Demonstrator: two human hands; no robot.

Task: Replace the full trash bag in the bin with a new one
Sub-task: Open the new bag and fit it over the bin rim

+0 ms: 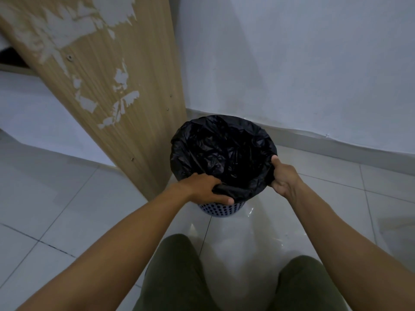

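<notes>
The black trash bag lines the bin in front of you, its mouth spread wide and its edge folded down over the rim. Your left hand is clamped on the near edge of the bag, fingers curled over a bunched fold of plastic and thumb stretched along the rim below it. Your right hand is closed on the bag's right edge, pinching the plastic just outside the rim. So the bag's open hollow lies between your two grips and beyond them, away from you. Under your left grip only a strip of the bin shows: pale blue plastic with rows of dark round holes. No brand, label or writing can be read on bag or bin. The bin stands on the glossy tiled floor, just beside a wooden panel with peeling veneer to the left of your left grip, and near the white wall behind. Your knees show below your forearms.
</notes>
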